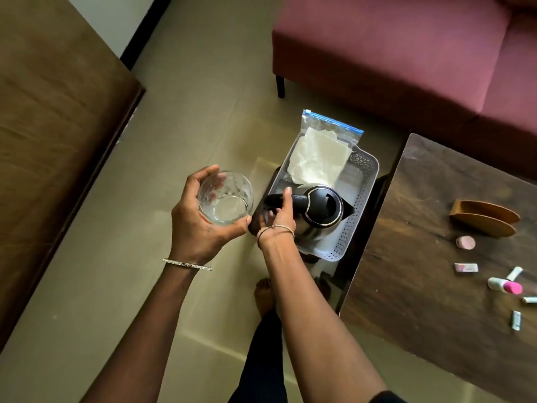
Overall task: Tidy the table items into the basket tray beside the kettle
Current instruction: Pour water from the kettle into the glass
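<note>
My left hand (200,219) holds a clear drinking glass (225,197), upright, above the floor left of the basket. My right hand (280,216) grips the black handle of a steel kettle (319,207) with a black lid. The kettle is over the near part of a grey perforated basket tray (353,225). A zip bag with white paper (322,149) leans in the tray's far end. On the dark wooden table (421,271) to the right lie a wooden holder (483,218), a pink round item (465,242), a pink-capped tube (504,286) and several small sachets.
A maroon sofa (406,53) stands beyond the tray and table. A brown wooden surface (52,135) fills the left side. The floor is beige tile, and my bare foot (264,295) and dark trouser leg show below the arms.
</note>
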